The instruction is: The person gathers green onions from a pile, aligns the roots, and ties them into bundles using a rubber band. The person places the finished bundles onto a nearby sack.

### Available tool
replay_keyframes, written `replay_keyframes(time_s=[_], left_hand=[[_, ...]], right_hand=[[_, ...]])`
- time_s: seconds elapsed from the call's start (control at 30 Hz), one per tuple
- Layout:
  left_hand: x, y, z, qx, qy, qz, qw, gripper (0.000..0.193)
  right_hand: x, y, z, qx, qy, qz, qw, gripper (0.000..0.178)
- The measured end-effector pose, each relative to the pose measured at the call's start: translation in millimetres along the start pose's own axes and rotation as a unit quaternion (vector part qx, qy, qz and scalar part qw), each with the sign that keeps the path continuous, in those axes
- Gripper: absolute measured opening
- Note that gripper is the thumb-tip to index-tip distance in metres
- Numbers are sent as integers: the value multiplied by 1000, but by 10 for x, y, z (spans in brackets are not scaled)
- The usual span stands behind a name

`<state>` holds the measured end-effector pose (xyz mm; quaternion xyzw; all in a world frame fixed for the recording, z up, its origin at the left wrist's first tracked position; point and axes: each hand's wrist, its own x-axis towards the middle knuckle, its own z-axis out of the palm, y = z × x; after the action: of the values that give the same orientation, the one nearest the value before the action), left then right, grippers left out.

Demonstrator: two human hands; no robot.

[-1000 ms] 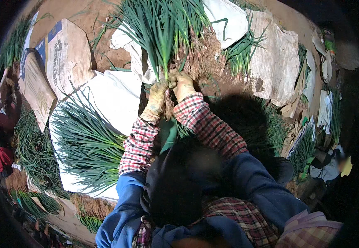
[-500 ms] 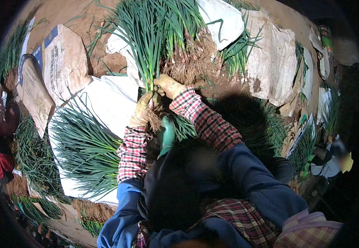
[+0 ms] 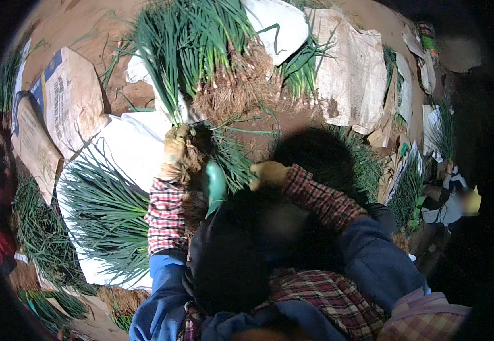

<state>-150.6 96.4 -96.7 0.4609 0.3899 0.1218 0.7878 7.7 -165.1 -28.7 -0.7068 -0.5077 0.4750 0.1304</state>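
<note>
My left hand [image 3: 175, 146], in a soiled yellowish glove, is closed around the lower stems of a bunch of green onions [image 3: 170, 99]. The leaves point away from me, and brown roots hang beside the glove. My gloved right hand [image 3: 270, 174] is apart from that bunch, at the edge of loose green onions [image 3: 231, 162] lying near my boot. Its fingers are curled together, and whatever they may hold is hidden. Just beyond my left hand lies a row of green onions [image 3: 224, 54] with pale bulbs and tangled roots [image 3: 227, 99] towards me.
A large green onion pile [image 3: 108, 210] rests on a white sheet [image 3: 136, 136] at the left. My green boot [image 3: 216, 184] stands between my arms. Flattened sacks [image 3: 352, 71] cover ground at the right, others [image 3: 71, 94] at the left. Another person [image 3: 449, 202] is at the far right.
My right hand has left the bunch and moved right and towards me, to the loose green onions. My left hand keeps its hold. The whole view has shifted slightly.
</note>
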Motion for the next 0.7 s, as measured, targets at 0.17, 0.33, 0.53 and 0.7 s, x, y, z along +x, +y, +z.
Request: replay_keyframes(time_s=[0.17,0.33,0.53,0.7], left_hand=[[134,301,267,5,-267,93,959,29],[235,649,823,-78,-117,-66,988,29],[383,806,926,-110,-32,-31,993,25],[193,789,1000,-49,-113,-83,989,32]], right_hand=[[760,-475,-1106,-32,303,90,948,45],[1403,-606,-1613,-101,141,273,946,66],[1045,-867,-1712,96,140,275,946,55],[707,-954,-1074,-29,112,97,988,48]])
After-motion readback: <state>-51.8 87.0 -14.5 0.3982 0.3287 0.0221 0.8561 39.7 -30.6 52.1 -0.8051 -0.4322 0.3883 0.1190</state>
